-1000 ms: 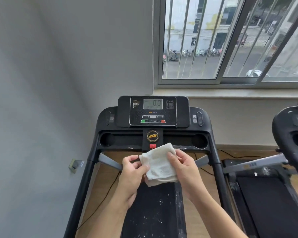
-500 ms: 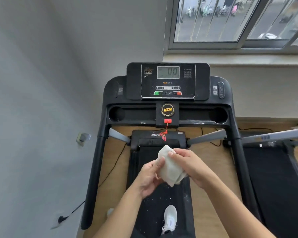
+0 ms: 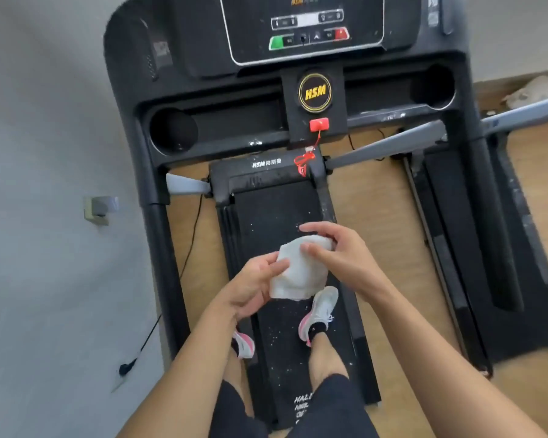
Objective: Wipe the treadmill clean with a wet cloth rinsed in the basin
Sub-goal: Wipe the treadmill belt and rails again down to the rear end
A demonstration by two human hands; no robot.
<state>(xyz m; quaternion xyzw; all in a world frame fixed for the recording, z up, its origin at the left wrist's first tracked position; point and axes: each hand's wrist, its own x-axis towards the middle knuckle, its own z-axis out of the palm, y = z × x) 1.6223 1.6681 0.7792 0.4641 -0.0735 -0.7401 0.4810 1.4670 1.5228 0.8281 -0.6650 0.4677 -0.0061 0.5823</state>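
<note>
A: Moved since 0.5 s ago: view tipped down, display off the top edge; both shoes (image 3: 321,311) now in shot; cloth (image 3: 298,270) carried lower over the belt (image 3: 272,216).
B: Item 1, cloth: where, and held how?
A: White, bunched, in the air above the belt, not touching it. Left hand (image 3: 253,286) pinches its near-left edge w/ thumb + fingers. Right hand (image 3: 339,257) is curled over the top, thumb on the front face. Both clamped on it.
B: Item 2, treadmill (image 3: 130,58): condition?
A: Belt dotted w/ white specks; pale smears on front rail (image 3: 253,142) + motor cover (image 3: 266,163). No wiped patch seen. Est.: cloth in hand, wiping not begun, whole machine left. Basin not in view. Cloth wet or dry: can't tell.
B: Markings?
A: "HSM" in yellow on round badge (image 3: 314,92); "HSM" + Chinese chars on motor cover; "HSM" faint atop console (image 3: 304,55). Green btn (image 3: 276,42) left, red btn (image 3: 340,33) right, legends blurred. Red safety key (image 3: 319,124) w/ cord under badge. Print on shorts (image 3: 329,406) starts "HAL", rest cut off.
</note>
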